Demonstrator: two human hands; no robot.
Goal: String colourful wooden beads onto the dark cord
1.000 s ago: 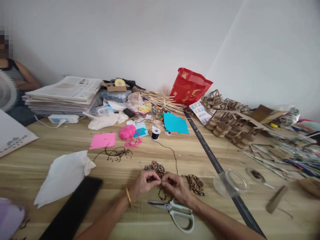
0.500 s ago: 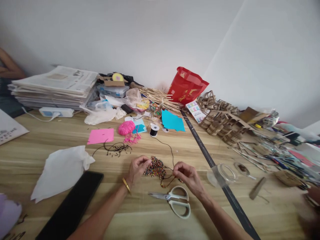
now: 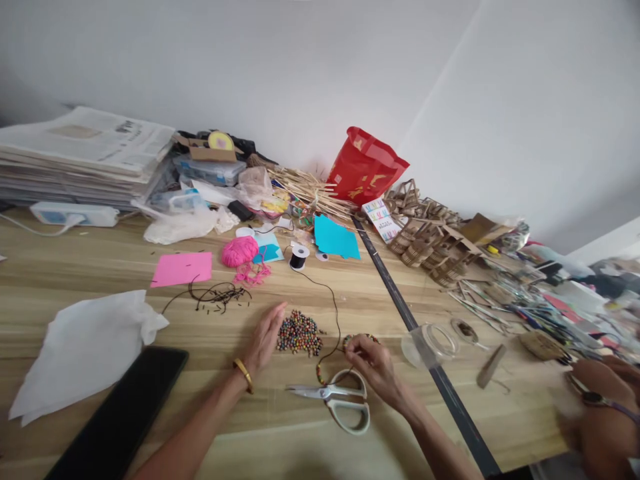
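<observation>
A pile of small multicoloured beads lies on the wooden table in front of me. My left hand, with a gold bangle at the wrist, stands on edge along the left side of the pile, fingers stretched out and holding nothing visible. My right hand is closed on a beaded cord; some of its beads show left of the fingers and others behind them. The dark cord runs back to a black spool. Scissors with white handles lie open below, blades pointing left.
A black phone and white tissue lie at left. Pink yarn, pink paper and black cord scraps are farther back. A clear plastic container stands right. Another person's arm rests at the right edge.
My left hand's fingers have straightened from a curled pose beside the beads. My right hand has moved slightly nearer to me with the beaded cord. The view has turned right, showing more of the other person's arm.
</observation>
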